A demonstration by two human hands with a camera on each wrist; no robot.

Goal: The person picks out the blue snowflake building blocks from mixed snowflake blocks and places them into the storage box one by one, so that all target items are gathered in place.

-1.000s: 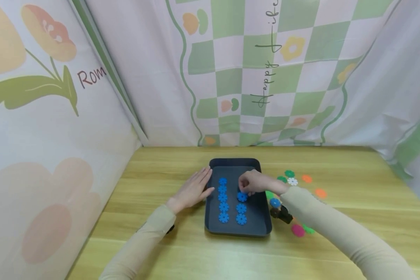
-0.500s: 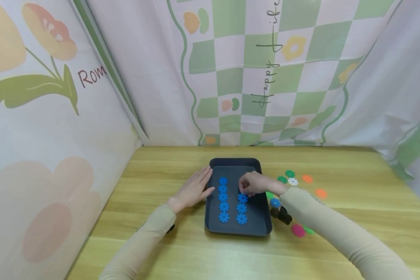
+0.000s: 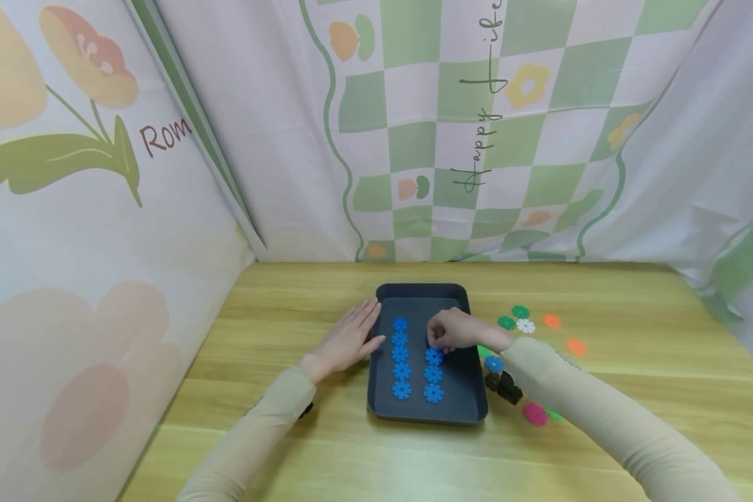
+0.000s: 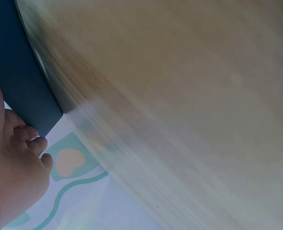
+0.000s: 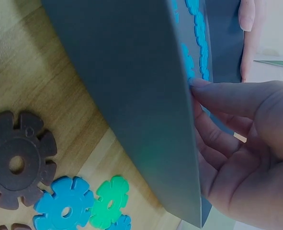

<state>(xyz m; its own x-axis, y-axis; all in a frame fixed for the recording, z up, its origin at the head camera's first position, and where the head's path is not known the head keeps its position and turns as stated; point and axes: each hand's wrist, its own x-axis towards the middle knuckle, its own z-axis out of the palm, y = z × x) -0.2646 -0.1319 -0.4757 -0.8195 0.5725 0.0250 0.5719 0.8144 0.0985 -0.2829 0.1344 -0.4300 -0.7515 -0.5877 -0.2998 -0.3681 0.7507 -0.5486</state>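
Note:
A dark grey tray (image 3: 427, 411) holds two columns of blue notched plastic discs. The left column (image 3: 401, 354) is the longer one; the right column has three discs showing. With curled fingers, my right hand (image 3: 453, 329) pinches at the far edge of the top blue disc (image 3: 434, 356) in that right column. In the right wrist view the thumb tip (image 5: 198, 83) meets the blue pieces behind the tray's wall, which hides part of the grip. My left hand (image 3: 348, 338) rests with straight fingers along the tray's left rim, its thumb over the edge.
Right of the tray lie loose notched discs: green (image 3: 520, 312), white (image 3: 525, 325), orange (image 3: 551, 321), blue (image 3: 493, 364) and pink (image 3: 535, 414). Large brown (image 5: 19, 160) and bright green discs (image 5: 109, 202) show in the right wrist view. A patterned curtain (image 3: 464, 139) hangs behind the table.
The top disc of the right column has shifted slightly toward the disc below it, and the right hand has stayed at it with tiny movements. The left hand has not moved.

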